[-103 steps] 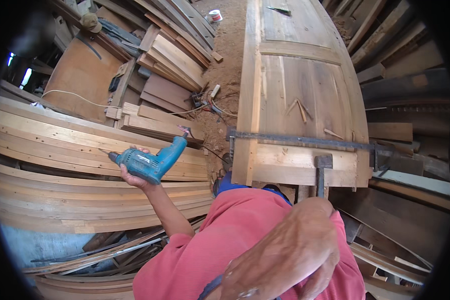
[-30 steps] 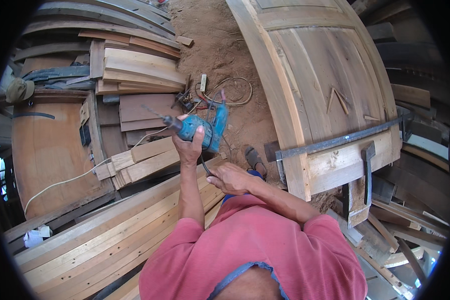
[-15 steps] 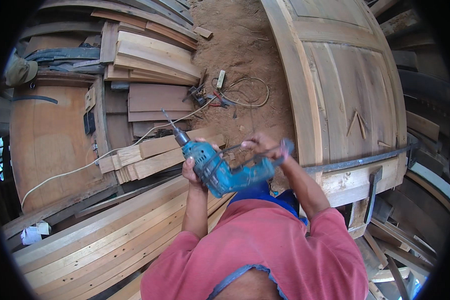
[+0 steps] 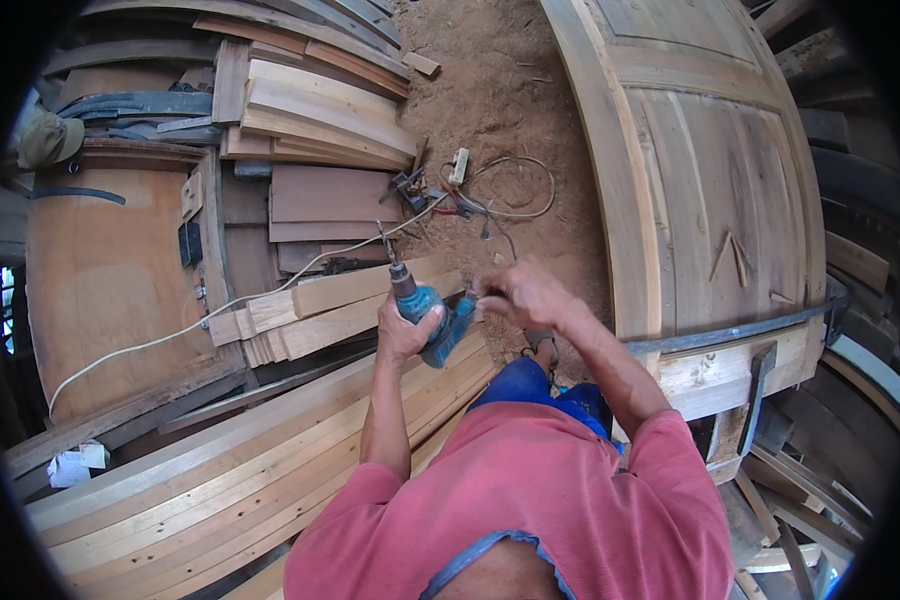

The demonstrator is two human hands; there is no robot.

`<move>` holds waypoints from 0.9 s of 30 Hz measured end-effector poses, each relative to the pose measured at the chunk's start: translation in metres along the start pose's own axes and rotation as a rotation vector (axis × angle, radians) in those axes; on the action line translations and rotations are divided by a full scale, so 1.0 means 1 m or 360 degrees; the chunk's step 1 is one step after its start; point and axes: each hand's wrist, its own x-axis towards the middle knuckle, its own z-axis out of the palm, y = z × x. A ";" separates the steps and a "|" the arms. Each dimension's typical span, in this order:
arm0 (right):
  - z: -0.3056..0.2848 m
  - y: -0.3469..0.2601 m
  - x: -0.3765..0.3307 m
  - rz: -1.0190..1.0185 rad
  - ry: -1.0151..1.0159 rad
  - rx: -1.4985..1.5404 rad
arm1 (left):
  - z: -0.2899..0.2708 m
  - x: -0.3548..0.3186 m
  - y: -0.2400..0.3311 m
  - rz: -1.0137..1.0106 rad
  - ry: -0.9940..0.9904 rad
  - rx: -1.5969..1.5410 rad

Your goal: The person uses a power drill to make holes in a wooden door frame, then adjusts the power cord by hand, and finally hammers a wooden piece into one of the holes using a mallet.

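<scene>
My left hand point(image 4: 400, 332) is wrapped round the body of a teal power drill point(image 4: 425, 302). Its long bit points up and away, toward the stacked boards. Close beside the drill's handle, my right hand point(image 4: 532, 294) is closed with the fingertips pinched together. They appear to grip the drill's dark power cord point(image 4: 511, 243), which runs from the hand toward a plug on the ground; the fingers partly hide it.
At right lies a panelled wooden door point(image 4: 705, 200) with a metal bar clamp point(image 4: 730, 332) across it. Long planks point(image 4: 240, 480) and stacked boards point(image 4: 320, 110) fill the left. On the dirt floor sit a white power strip point(image 4: 458, 166), a pale cable point(image 4: 553, 190) and tools.
The drill has turned from lying sideways across me to pointing more upward, its handle swinging toward the far side. My right hand has moved in closer to the handle, still at the cord.
</scene>
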 end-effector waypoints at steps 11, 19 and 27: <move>0.074 0.045 0.026 0.0035 0.0359 0.0726 | 0.002 0.006 0.062 -0.0012 -0.0163 -0.2368; 0.072 -0.084 0.020 -0.0131 -0.0275 0.0133 | -0.036 0.037 0.032 0.0458 0.0918 -0.0028; -0.016 -0.007 0.073 -0.0149 -0.0243 0.0212 | -0.053 0.005 0.012 -0.0100 -0.0109 -0.0513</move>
